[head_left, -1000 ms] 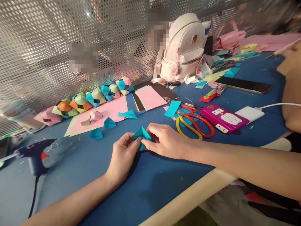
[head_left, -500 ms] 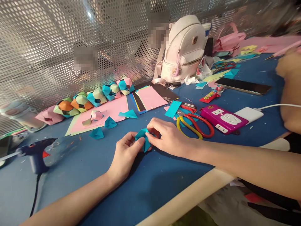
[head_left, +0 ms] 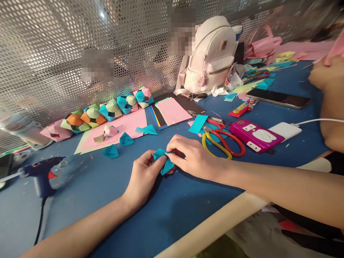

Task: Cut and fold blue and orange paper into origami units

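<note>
A small folded piece of blue paper (head_left: 167, 166) is between my two hands, just above the table. My left hand (head_left: 146, 168) pinches it, thumb on top and fingers beneath. The thumb and fingertips of my right hand (head_left: 188, 154) are closed on its upper right edge. Past my left hand lie folded blue paper pieces (head_left: 110, 152), (head_left: 126, 139) on the table, and another blue piece (head_left: 147, 129) partly over a pink sheet (head_left: 129, 123). Scissors with red and yellow handles (head_left: 215, 138) are beyond my right hand.
Folded paper balls (head_left: 110, 109) line the perforated screen (head_left: 59, 46). A hot glue gun (head_left: 41, 175) stands at left. Stacked coloured paper (head_left: 174, 111), a white backpack (head_left: 209, 57), a purple power strip (head_left: 255, 136) and a phone (head_left: 278, 98) lie beyond. Another person's arm (head_left: 330, 96) is at right.
The blue paper has tilted and now lies flatter between my fingers. My hands have hardly shifted. At the right, the other person's hand has moved slightly left.
</note>
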The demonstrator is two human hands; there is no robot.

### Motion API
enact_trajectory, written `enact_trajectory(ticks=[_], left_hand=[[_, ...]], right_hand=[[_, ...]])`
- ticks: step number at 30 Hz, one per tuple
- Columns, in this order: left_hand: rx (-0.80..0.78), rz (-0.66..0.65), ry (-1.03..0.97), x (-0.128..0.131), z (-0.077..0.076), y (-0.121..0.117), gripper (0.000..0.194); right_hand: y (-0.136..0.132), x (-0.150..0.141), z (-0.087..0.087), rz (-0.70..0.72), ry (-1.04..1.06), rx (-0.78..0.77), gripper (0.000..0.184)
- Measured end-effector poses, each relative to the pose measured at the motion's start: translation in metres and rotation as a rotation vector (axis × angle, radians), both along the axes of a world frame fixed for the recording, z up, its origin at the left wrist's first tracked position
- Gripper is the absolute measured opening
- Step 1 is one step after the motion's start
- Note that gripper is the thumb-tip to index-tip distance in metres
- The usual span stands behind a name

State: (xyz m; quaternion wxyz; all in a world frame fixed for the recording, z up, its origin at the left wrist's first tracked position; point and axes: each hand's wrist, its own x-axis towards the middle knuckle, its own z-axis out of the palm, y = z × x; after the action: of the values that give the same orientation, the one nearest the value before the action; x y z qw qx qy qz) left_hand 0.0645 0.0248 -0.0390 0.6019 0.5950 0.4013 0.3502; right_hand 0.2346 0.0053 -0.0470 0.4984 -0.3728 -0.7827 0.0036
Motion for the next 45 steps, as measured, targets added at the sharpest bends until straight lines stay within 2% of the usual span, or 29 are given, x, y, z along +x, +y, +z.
enact_trajectory(ticks=[5,11,14,20,24,31,37,45], left_hand=[[0.024,0.018,0.001,-0.001,0.001,0.000,0.018],[0.116,0.075,0.033,0.000,0.003,0.000,0.016],[0.117,0.062,0.057,0.000,0.004,-0.001,0.017],[0.111,0.047,0.074,0.001,0.005,-0.002,0.020],[0.141,0.069,0.099,-0.002,0.003,0.000,0.018],[0.055,0.025,-0.072,-0.003,-0.005,0.000,0.031],[0.129,0.126,0.042,-0.003,-0.003,0.000,0.045],[0.168,0.127,0.096,-0.005,-0.002,0.001,0.044]], right_hand=[[-0.002,0.000,0.003,0.085,-0.022,0.028,0.016],[-0.006,-0.001,0.007,0.154,0.042,-0.052,0.009],[-0.005,-0.002,0.007,0.122,0.089,-0.141,0.012],[-0.001,-0.002,0.006,0.039,0.135,-0.336,0.002],[0.000,-0.002,0.006,0.032,0.137,-0.316,0.008],[0.000,0.000,0.006,0.034,0.148,-0.300,0.007],[0.000,0.000,0.007,0.045,0.152,-0.338,0.006],[0.002,-0.001,0.004,0.035,0.188,-0.337,0.011]])
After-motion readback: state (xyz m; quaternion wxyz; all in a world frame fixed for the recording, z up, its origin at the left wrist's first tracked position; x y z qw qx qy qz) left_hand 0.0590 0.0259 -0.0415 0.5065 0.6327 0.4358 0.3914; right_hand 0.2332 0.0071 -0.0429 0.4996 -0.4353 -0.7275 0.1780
